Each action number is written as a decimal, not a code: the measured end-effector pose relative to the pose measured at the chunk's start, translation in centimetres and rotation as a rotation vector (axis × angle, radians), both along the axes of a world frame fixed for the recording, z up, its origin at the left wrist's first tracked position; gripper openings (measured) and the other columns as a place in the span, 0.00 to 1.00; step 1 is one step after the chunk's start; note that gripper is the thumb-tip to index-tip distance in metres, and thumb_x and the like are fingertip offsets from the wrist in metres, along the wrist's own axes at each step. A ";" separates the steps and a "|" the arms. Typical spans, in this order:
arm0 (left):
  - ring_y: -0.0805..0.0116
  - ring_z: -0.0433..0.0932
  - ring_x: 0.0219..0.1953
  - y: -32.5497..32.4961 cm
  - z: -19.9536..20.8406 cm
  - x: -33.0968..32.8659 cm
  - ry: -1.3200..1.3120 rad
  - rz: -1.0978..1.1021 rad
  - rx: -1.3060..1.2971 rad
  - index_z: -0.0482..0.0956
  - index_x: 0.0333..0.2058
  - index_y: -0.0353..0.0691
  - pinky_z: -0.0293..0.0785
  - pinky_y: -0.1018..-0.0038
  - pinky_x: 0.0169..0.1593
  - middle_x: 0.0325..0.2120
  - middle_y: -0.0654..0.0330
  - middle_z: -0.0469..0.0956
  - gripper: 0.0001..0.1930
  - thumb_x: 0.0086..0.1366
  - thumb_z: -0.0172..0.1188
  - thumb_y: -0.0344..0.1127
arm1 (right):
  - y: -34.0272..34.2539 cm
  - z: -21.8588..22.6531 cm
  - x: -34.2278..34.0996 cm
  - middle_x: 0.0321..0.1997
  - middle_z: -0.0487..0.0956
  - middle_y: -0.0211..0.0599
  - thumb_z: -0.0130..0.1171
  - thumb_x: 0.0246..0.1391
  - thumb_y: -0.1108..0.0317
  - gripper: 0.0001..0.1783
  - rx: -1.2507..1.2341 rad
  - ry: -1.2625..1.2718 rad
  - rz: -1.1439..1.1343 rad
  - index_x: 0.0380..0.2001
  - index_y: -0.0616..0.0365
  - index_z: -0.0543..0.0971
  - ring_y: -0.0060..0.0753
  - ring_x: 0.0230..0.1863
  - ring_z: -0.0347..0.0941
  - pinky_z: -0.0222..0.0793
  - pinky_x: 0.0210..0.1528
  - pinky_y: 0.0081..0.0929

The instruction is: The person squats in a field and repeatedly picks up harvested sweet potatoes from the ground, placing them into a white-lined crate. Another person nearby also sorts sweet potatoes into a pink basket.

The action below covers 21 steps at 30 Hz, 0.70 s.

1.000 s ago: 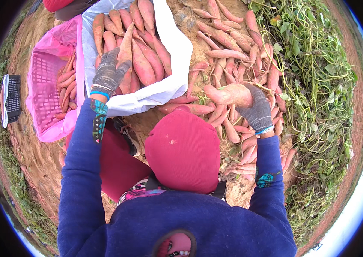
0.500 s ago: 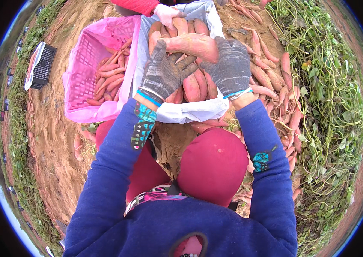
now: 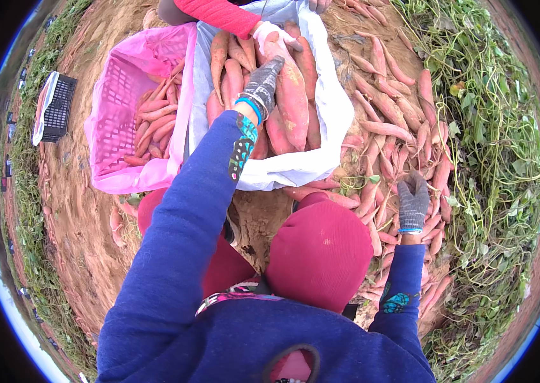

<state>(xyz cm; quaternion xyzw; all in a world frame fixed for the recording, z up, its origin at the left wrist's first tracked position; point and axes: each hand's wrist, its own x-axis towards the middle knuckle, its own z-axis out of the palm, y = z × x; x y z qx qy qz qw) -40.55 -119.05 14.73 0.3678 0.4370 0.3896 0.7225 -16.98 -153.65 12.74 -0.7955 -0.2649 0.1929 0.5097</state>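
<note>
A large, long sweet potato (image 3: 293,105) lies lengthwise on top of the other sweet potatoes in the white-lined crate (image 3: 330,89). My left hand (image 3: 262,88), in a grey work glove, grips it along its left side. Another person's white-gloved hand (image 3: 273,35) reaches in at the far end of that same sweet potato. Out to the right, my right hand (image 3: 413,203), also gloved in grey, is over the sweet potato pile (image 3: 388,150) on the ground. Its fingers are apart, and nothing shows between them.
Left of the white-lined crate stands a pink-lined crate (image 3: 105,143) with smaller sweet potatoes. A black crate (image 3: 59,108) sits farther left on the soil. Leafy vines (image 3: 487,172) run along the right. At the top, the other person's red sleeve (image 3: 222,14) reaches across.
The large sweet potato turned from crosswise to lengthwise and settled in the white-lined crate. My right hand left it and moved right and nearer, to the pile. The other person's hand moved farther in.
</note>
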 end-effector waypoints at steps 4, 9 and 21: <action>0.54 0.71 0.56 -3.5 -3.0 2.3 1.042 -0.146 0.733 0.61 0.60 0.30 0.66 0.69 0.59 0.55 0.47 0.70 0.30 0.65 0.55 0.43 | -5.4 -5.5 0.5 0.39 0.78 0.39 0.61 0.49 0.77 0.20 -0.087 -0.018 -0.040 0.47 0.66 0.73 0.30 0.41 0.74 0.71 0.45 0.25; 0.51 0.67 0.58 -5.3 -3.9 4.3 0.952 0.025 0.482 0.59 0.61 0.31 0.63 0.68 0.60 0.55 0.45 0.68 0.35 0.61 0.55 0.48 | -5.9 -8.0 0.4 0.39 0.78 0.40 0.60 0.49 0.77 0.19 -0.150 0.003 -0.010 0.46 0.67 0.73 0.32 0.39 0.75 0.71 0.42 0.25; 0.60 0.70 0.55 -1.8 1.2 -8.2 -0.055 0.041 0.470 0.58 0.62 0.30 0.67 0.70 0.57 0.54 0.50 0.69 0.42 0.48 0.67 0.31 | -4.7 -8.3 1.0 0.45 0.78 0.45 0.60 0.50 0.76 0.22 -0.256 -0.032 -0.006 0.51 0.65 0.73 0.35 0.43 0.75 0.71 0.48 0.28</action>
